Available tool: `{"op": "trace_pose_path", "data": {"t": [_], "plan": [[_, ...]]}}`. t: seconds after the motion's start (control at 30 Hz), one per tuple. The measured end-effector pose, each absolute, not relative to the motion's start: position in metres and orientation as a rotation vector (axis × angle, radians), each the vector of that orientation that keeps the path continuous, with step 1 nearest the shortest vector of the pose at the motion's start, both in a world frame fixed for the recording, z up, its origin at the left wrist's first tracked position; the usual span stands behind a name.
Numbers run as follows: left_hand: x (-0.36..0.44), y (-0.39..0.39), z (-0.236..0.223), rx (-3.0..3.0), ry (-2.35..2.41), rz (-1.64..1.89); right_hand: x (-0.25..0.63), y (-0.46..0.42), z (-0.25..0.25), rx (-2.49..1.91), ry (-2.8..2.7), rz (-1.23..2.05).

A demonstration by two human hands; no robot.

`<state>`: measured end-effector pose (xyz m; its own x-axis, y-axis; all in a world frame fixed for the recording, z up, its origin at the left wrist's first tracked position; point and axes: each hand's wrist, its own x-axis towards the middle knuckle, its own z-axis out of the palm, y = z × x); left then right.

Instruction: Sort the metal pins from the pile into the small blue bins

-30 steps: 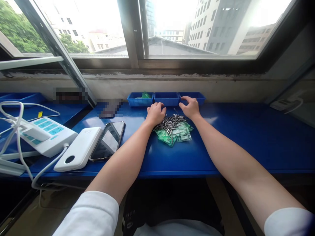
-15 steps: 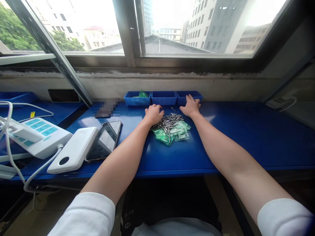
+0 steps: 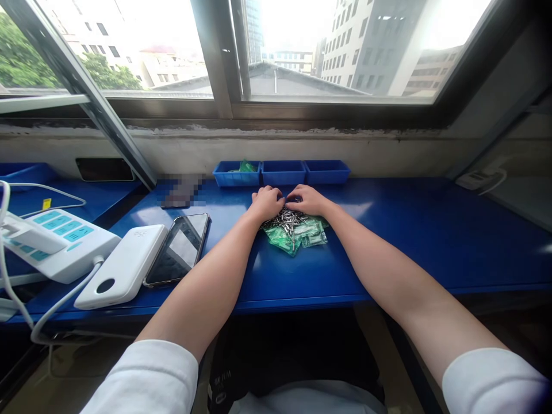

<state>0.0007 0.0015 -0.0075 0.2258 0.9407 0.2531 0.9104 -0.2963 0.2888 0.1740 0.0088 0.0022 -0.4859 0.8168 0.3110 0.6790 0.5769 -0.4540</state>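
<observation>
On the blue table, a heap of small silvery metal pins lies partly on green-tinted plastic bags. My left hand rests at the heap's far left side, its fingers curled inward. Facing it, my right hand is bent over the far right side of the heap, thumb and fingers curved toward each other. The fingertips of both hands come together just above the pins. Whatever is between them is too small or too hidden to make out.
Behind the hands stand three blue bins in a row; the left one holds green bags. To the left lie a phone, a white power bank and a power strip with loose white cables. A metal post rises behind them.
My right hand has come back from the right bin, moving left and nearer to the heap, and its spread fingers have curled. My left hand stays by the pins.
</observation>
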Motion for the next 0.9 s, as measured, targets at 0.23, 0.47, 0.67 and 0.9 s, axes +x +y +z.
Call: {"op": "trace_pose_path", "data": {"t": [0.23,0.47,0.67,0.9], "plan": [[0.0012,0.0009,-0.007,2.39,1.824,0.577,0.1679,0.0057,0.0039,-1.247,-2.321,0.409],[0.0008,0.002,-0.0078,2.402,1.819,0.57,0.1659,0.0072,0.0027,-1.265,-2.366,0.345],[0.0003,0.004,-0.009,2.407,1.811,0.584,0.1658,0.0115,-0.0017,-1.201,-2.396,0.306],[0.0009,0.0039,-0.0083,2.401,1.822,0.566,0.1682,0.009,0.0007,-1.152,-2.388,0.385]]}}
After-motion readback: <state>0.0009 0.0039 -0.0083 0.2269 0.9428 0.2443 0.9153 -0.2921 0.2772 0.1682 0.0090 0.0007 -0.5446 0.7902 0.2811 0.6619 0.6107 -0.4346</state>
